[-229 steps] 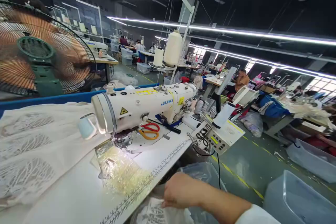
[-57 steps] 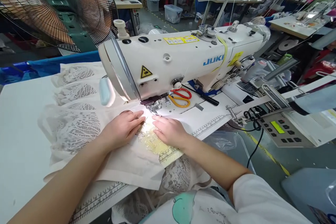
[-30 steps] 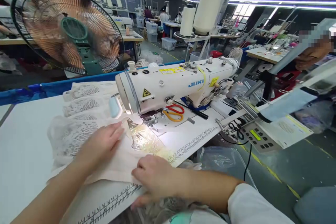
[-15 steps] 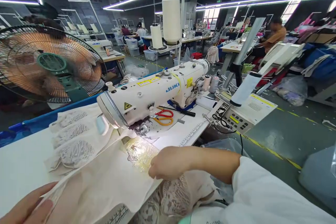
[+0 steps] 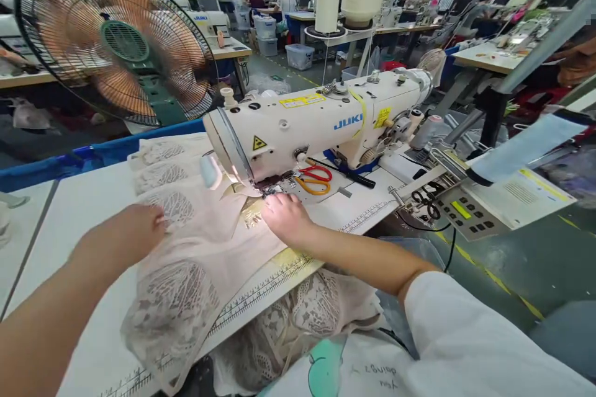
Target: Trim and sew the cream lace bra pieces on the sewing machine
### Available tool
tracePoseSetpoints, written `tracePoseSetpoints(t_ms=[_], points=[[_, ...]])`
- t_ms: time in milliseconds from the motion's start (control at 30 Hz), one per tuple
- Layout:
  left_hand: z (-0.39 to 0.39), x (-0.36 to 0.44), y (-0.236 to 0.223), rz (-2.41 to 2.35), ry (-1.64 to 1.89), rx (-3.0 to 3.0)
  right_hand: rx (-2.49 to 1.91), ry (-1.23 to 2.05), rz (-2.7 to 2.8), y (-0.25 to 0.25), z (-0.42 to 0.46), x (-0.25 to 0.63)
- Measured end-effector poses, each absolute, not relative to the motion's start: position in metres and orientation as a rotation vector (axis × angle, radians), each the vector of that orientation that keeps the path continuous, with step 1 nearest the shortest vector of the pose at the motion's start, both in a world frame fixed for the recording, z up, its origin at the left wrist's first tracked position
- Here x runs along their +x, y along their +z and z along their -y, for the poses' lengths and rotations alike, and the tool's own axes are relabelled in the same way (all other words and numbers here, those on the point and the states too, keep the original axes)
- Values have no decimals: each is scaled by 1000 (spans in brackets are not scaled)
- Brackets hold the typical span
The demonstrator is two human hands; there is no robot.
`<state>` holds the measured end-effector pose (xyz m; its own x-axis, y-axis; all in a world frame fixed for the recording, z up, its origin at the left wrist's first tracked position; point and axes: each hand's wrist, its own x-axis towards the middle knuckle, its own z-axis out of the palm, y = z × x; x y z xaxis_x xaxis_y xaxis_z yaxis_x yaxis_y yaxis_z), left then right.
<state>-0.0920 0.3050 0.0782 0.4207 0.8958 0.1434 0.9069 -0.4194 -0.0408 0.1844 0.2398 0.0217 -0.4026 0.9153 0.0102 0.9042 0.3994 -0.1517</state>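
Observation:
A white JUKI sewing machine (image 5: 307, 124) stands on the worktable. A beige lace bra (image 5: 179, 291) is spread in front of it, one lace cup towards me and the band running up to the needle area. My right hand (image 5: 285, 217) is at the presser foot with its fingers curled down; what they grip is hidden. Shiny yellowish clear film (image 5: 252, 213) shows beside these fingers. My left hand (image 5: 125, 236) is closed, its fingertips pinching the pale fabric left of the machine. Red- and orange-handled scissors (image 5: 314, 178) lie behind my right hand.
More lace bra pieces (image 5: 162, 152) lie left of the machine head, others (image 5: 321, 304) on my lap. A ruler strip (image 5: 265, 288) runs along the table's front edge. A control box (image 5: 484, 205) sits at right. A fan (image 5: 123, 40) stands behind left, thread cones (image 5: 328, 0) behind the machine.
My right hand has moved up from the table's front edge to the presser foot. My left hand has come up from the lower left corner. The bra now lies flatter; the view has shifted.

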Motion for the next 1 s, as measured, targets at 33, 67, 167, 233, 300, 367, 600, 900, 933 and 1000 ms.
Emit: tracePoseSetpoints(t_ms=[33, 67, 167, 233, 300, 367, 600, 900, 933, 1000], points=[[-306, -75, 74, 1627, -132, -2577, -1683, 144, 2507, 19, -237, 182], [-307, -56, 68, 1621, -125, -2605, -1703, 121, 2479, 16, -234, 181], [-314, -2, 42, 1596, -137, -2699, -1750, 104, 2458, 4, -217, 174], [-324, 22, 24, 1660, -132, -2702, -1739, 82, 2457, -6, -204, 168], [-336, 34, 11, 1771, -124, -2659, -1657, 44, 2459, -15, -195, 165], [-348, 36, 4, 1874, -122, -2606, -1538, 34, 2498, -20, -193, 165], [-325, 14, 17, 1584, -195, -2819, -1099, 94, 2824, -4, -236, 190], [-271, 5, -16, 1145, -282, -3038, -1030, 194, 2646, -22, -235, 205], [-273, 6, -18, 1151, -286, -3031, -1028, 194, 2607, -25, -232, 208], [-277, 8, -20, 1156, -287, -3023, -1027, 175, 2529, -31, -226, 215]])
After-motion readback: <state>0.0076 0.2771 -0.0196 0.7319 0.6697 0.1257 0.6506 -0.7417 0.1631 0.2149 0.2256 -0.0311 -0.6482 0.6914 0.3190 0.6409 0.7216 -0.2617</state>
